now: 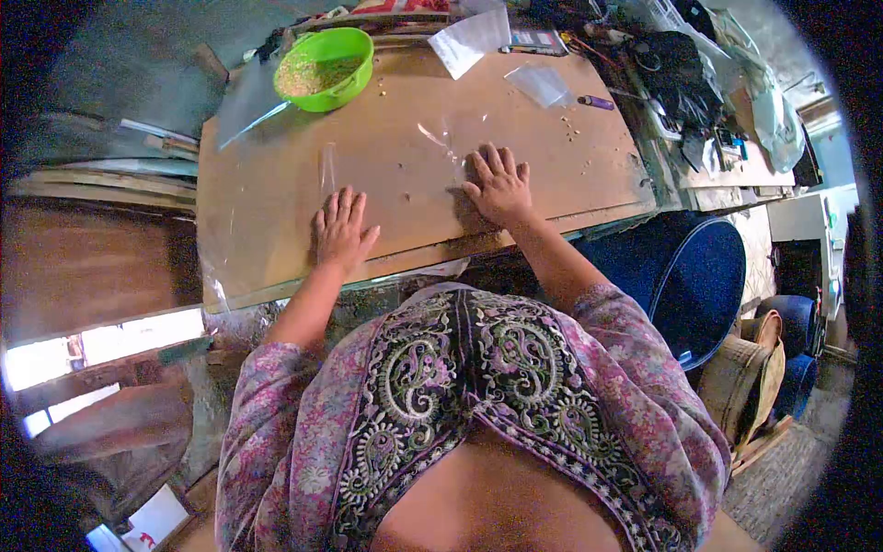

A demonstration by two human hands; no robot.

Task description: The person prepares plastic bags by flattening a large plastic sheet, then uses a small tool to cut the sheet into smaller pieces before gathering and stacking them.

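My left hand (343,232) rests palm down near the front edge of the brown tabletop (405,198), fingers stretched out and holding nothing. Just beyond its fingertips lies a narrow clear plastic strip (327,168). To the right, my right hand (502,188) also lies flat on the board with its fingers spread. Thin, shiny clear plastic (432,136) shows on the surface beyond that hand, to its upper left. A green bowl (354,91) holding pale yellow kernels (315,75) stands at the back left of the tabletop.
A paper sheet (469,41), a clear plastic bag (539,85) and a purple tube-shaped object (596,102) lie at the back right, near scattered kernels (570,129). Black bags (676,74) crowd the right side. A large blue drum (704,285) stands below the table's right edge.
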